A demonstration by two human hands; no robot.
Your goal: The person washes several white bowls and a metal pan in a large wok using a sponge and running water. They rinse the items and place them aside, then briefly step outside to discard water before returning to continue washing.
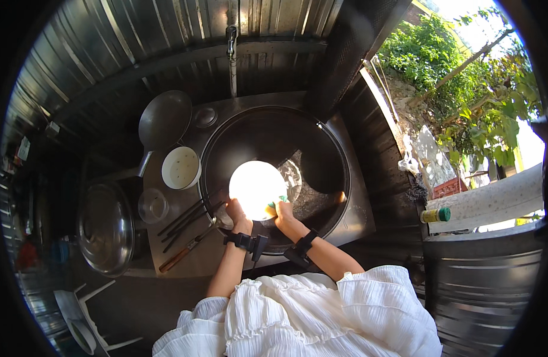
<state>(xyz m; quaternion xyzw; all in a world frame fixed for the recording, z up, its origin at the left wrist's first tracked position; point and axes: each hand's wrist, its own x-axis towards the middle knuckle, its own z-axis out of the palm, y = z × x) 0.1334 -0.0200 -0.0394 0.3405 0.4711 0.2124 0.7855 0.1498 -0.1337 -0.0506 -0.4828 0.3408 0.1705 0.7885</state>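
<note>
My left hand (237,215) grips the lower left edge of a round white plate or bowl (256,187), overexposed in sunlight. On its lower right side, my right hand (283,213) holds a green and yellow sponge (276,202) against the rim. Both hands are above a large dark wok (251,129) set in a metal counter. Behind the white dish, a round shiny patch, perhaps water or a lid, shows at the wok's bottom. Close to my left hand, a ladle with a wooden handle (181,259) and several dark sticks (184,218) lean over the wok's left rim.
A white bowl (181,168), a clear plastic bowl (153,206) and a small metal lid (206,117) stand left of the wok. Beyond are a frying pan (164,118) and a big metal lid (106,230). A tap (231,42) rises behind; a green-capped container (435,215) is at right.
</note>
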